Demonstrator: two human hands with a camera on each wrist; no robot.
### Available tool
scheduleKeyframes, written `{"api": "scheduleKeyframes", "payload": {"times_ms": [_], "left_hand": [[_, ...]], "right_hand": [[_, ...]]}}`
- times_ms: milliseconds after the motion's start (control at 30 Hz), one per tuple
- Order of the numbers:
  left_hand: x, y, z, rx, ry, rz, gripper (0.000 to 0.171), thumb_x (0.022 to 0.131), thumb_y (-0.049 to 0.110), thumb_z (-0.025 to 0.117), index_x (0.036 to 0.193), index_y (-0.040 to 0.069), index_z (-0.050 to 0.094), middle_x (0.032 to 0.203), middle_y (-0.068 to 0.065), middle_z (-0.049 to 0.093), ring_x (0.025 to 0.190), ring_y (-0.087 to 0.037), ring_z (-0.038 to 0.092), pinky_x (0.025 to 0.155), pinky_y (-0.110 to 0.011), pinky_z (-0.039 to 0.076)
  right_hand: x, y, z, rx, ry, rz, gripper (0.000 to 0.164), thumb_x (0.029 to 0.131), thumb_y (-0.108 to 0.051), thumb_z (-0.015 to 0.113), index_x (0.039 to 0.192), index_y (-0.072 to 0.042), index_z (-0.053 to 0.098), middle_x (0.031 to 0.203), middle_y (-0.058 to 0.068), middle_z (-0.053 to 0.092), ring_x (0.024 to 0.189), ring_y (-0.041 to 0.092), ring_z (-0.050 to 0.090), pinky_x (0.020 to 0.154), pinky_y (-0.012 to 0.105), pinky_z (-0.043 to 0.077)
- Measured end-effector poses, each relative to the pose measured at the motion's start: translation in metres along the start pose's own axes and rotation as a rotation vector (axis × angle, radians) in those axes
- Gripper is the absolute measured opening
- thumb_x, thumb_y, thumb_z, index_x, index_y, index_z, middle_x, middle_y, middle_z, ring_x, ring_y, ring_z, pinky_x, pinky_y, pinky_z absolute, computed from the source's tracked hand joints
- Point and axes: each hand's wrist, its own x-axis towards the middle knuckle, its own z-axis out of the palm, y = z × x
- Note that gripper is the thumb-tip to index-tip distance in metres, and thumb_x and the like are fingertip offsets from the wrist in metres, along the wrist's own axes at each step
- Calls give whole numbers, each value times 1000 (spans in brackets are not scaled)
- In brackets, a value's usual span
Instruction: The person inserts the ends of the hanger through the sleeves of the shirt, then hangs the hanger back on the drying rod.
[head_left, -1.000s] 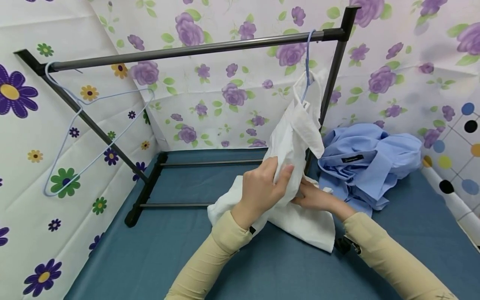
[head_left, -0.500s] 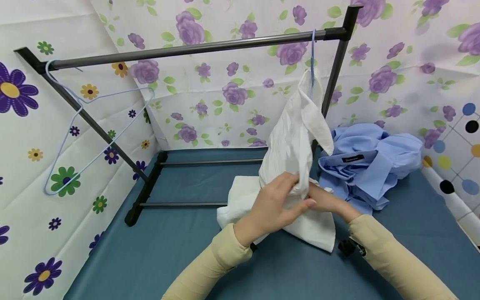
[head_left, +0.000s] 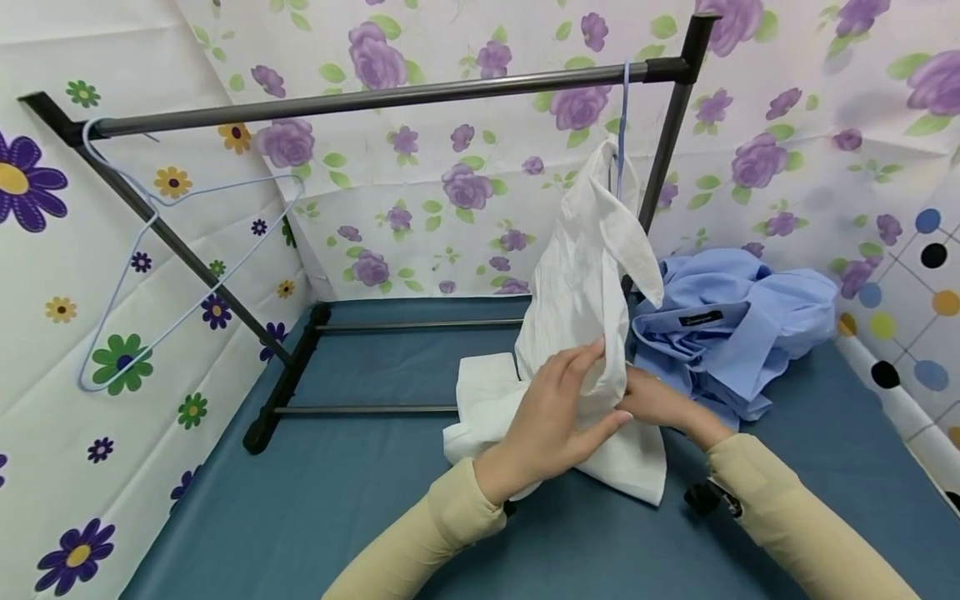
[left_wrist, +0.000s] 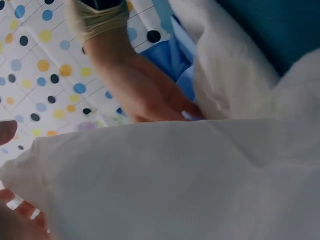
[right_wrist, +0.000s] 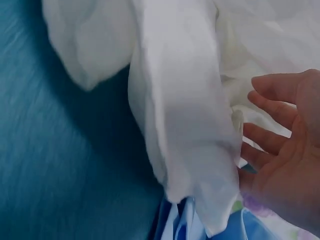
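Note:
A white shirt point(head_left: 570, 275) hangs from a blue hanger point(head_left: 623, 125) at the rack's right end, its lower part bunched on the blue cloth. My left hand point(head_left: 543, 425) lies against the shirt's front, fingers extended and thumb apart from them. Behind the fabric's right edge is my right hand point(head_left: 656, 404); its fingertips are hidden in the head view. In the right wrist view, the right hand point(right_wrist: 285, 135) has loosely spread fingers touching the white fabric. The left wrist view shows a broad white panel point(left_wrist: 160, 175) in front of the right hand's fingertips.
The black rack point(head_left: 390, 100) spans the back. A bare blue wire hanger point(head_left: 195, 197) hangs at its left end. A crumpled blue shirt point(head_left: 738, 325) lies right of the rack. Blue cloth point(head_left: 360, 517) covers the surface, with patterned sheets point(head_left: 450, 225) behind.
My left hand has moved down and right along the white shirt, and its thumb has parted from the fingers. The shirt has turned slightly and hangs straighter. My right hand has shifted slightly rightward.

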Motion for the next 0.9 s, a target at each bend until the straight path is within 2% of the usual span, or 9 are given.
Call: {"api": "scheduleKeyframes", "payload": {"times_ms": [133,267,367,467,567,667,733,800,900], "left_hand": [[6,4,-12,-2,83,1,88,86,27,83,154,4,31,144,-15,44,127,-28,49,107,-39,39],[16,12,-22,16,138,43,77,87,26,81,149,6,40,149,-15,40,135,-29,42,112,-41,34],[27,21,-26,53,167,122,65,88,26,80,143,6,51,148,-16,43,138,-30,39,115,-42,32],[40,32,-23,105,166,229,53,88,27,79,135,7,62,144,-15,50,137,-29,42,115,-40,32],[52,44,-13,147,109,318,43,92,30,76,130,11,69,140,-12,57,136,-27,45,116,-35,30],[57,54,4,171,-9,351,39,98,33,66,133,16,68,140,-6,59,134,-21,47,117,-28,26],[58,58,19,166,-95,338,39,101,35,60,136,18,65,140,-3,59,133,-18,49,117,-25,24],[58,57,35,134,-174,293,40,102,36,58,138,19,63,141,-1,58,131,-15,50,116,-22,24],[57,48,59,55,-263,176,42,102,36,59,140,18,61,141,-1,57,128,-13,52,112,-19,29]], "right_hand": [[2,2,-10,-26,31,56,26,99,-10,62,122,-1,65,119,16,67,105,30,65,86,46,54],[4,0,-24,-10,46,101,33,104,-17,57,134,-3,61,128,17,64,114,35,63,91,51,53],[2,-2,-37,-24,89,111,33,105,-23,56,133,-7,62,124,14,65,108,33,64,87,49,53],[-1,-9,-54,-82,159,74,30,106,-23,55,131,-10,64,121,12,67,104,30,64,85,49,51],[-4,-18,-73,-107,240,51,30,107,-22,53,131,-9,63,125,12,66,107,32,64,88,52,50],[-7,-24,-91,-120,316,64,34,107,-23,52,136,-6,60,131,17,62,111,38,62,89,58,49],[-9,-27,-102,-124,373,79,35,107,-23,53,137,-6,60,132,19,61,114,38,60,90,60,48],[-10,-28,-113,-131,420,82,36,107,-23,52,139,-8,59,135,18,59,118,34,57,92,59,46],[-15,-29,-128,-136,501,87,35,106,-20,52,138,-8,61,134,16,60,119,26,54,96,39,46]]}}
